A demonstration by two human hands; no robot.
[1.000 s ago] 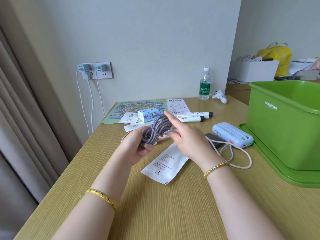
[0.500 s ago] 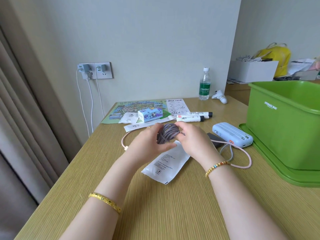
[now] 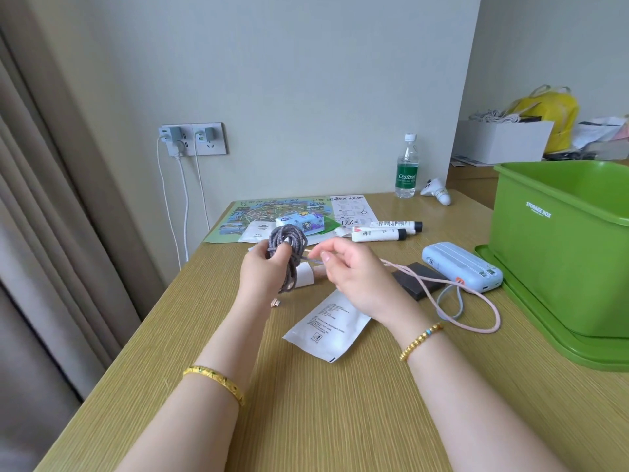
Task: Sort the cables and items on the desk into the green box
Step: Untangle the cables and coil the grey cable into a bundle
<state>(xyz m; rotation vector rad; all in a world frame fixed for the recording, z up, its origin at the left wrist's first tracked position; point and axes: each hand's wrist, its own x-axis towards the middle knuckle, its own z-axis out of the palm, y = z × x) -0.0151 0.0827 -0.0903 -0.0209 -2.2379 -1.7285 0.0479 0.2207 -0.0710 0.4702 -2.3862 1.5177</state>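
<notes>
Holding the grey braided fabric cable coil [image 3: 286, 248] upright in your left hand [image 3: 260, 279], fingers curled round its loops, you have it well to the left of the tall green plastic storage box [image 3: 558, 253], above the wooden desk [image 3: 306, 403]. Your right hand [image 3: 354, 281], the nearer one to the box, pinches the coil's loose tail between thumb and forefinger. That tail runs sideways from the coil toward the box, so I judge the next wrap goes across the loops.
</notes>
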